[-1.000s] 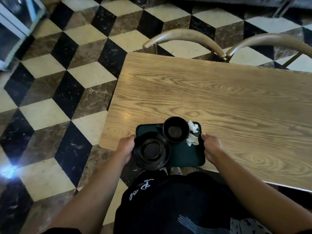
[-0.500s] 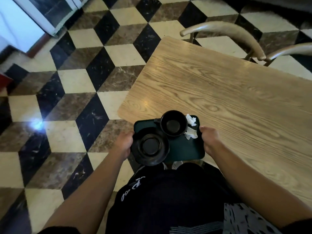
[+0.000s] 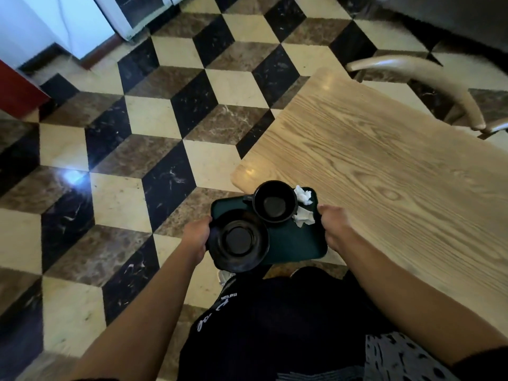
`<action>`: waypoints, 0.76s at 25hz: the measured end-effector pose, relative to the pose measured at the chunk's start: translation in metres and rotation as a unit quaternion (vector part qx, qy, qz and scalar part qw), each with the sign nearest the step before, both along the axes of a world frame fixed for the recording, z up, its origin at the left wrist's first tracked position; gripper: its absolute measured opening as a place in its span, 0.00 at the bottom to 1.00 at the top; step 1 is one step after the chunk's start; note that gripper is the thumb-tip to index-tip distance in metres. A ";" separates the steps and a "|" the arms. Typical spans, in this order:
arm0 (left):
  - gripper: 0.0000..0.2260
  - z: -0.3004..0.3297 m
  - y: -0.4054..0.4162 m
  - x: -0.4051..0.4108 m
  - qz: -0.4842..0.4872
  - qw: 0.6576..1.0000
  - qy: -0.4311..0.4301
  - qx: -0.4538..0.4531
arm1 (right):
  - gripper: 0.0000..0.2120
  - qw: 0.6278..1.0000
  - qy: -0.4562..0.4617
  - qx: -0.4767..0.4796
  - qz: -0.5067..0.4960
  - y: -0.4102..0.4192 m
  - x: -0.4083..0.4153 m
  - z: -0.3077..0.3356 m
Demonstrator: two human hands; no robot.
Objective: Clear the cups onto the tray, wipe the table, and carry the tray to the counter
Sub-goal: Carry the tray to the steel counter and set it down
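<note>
A dark green tray (image 3: 297, 244) is held in front of my body, off the near left corner of the wooden table (image 3: 384, 166). My left hand (image 3: 196, 237) grips its left edge and my right hand (image 3: 334, 225) grips its right edge. On the tray stand a black cup (image 3: 275, 206) at the far side and a black saucer (image 3: 237, 240) at the near left. Crumpled white napkins (image 3: 303, 209) lie beside the cup on the right.
The floor (image 3: 154, 119) has a black, cream and brown cube pattern and spreads to the left and ahead. Curved wooden chair backs (image 3: 428, 78) stand beyond the table at the right. A white cabinet (image 3: 82, 26) and a red unit (image 3: 16, 89) are at the far left.
The view has swung to the left, so the table now lies further right. The tray has come off the table edge and now hangs over the floor, still in both hands.
</note>
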State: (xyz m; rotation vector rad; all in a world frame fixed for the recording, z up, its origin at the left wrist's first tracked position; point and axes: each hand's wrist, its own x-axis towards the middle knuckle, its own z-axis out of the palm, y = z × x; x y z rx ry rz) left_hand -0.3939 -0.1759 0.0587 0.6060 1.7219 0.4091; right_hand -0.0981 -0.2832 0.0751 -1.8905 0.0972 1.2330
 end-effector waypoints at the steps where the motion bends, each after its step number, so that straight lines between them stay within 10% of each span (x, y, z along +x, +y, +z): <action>1: 0.08 -0.001 0.009 -0.013 0.007 1.000 -0.001 0.002 | 0.15 1.000 -0.005 -0.001 -0.001 0.009 -0.011 0.000; 19: 0.07 0.004 0.120 -0.193 0.022 1.000 -0.013 0.005 | 0.09 0.999 -0.019 -0.012 0.028 0.149 -0.183 -0.003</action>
